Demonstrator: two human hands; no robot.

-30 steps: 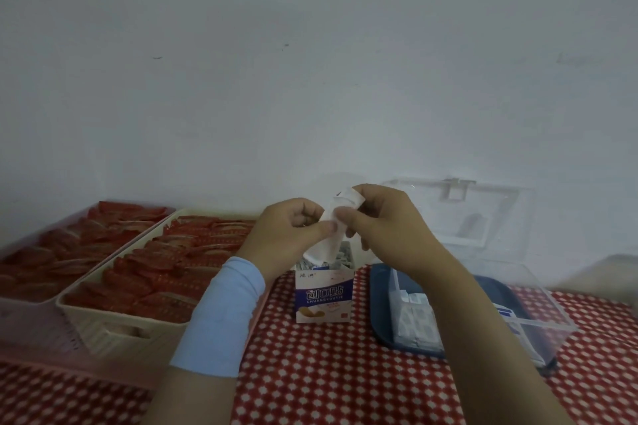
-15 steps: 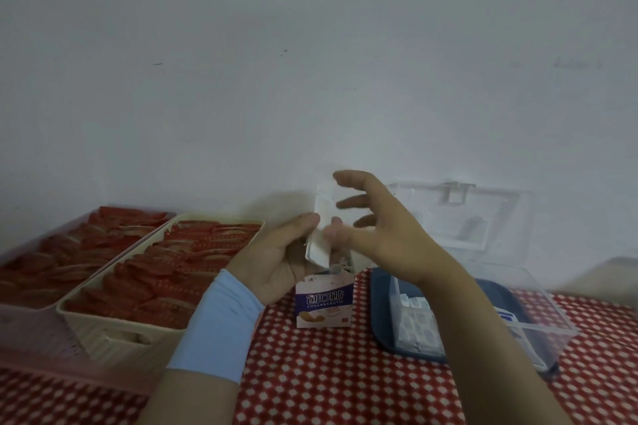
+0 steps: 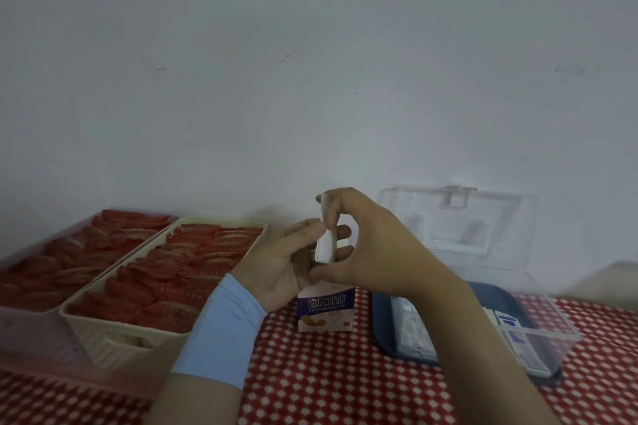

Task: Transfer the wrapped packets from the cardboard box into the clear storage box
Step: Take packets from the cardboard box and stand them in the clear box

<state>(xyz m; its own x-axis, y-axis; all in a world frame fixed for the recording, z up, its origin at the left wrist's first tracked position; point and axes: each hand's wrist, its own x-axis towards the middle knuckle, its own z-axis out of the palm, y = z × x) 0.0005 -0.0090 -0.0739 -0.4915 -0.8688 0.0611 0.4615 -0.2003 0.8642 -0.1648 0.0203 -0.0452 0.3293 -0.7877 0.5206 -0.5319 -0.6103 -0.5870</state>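
Note:
A small purple-and-white cardboard box [image 3: 326,310] stands upright on the red checked tablecloth. Just above it both hands hold a stack of white wrapped packets [image 3: 325,241]. My right hand [image 3: 373,245] pinches the stack from above and below, between index finger and thumb. My left hand [image 3: 286,262], with a light blue wristband, cups the stack from the left, its thumb on the edge. The clear storage box [image 3: 538,331] sits to the right on a blue tray [image 3: 386,331], its lid [image 3: 459,228] propped open against the wall. Several packets lie inside it.
Two trays of red wrapped items stand at the left: a cream basket [image 3: 114,331] and a pink one [image 3: 20,321] beside it. A plain wall rises right behind the table. My right forearm crosses in front of the storage box.
My right hand opened half a second ago and now pinches the packet stack again, top and bottom. My left hand shifted from pinching it to cupping its side.

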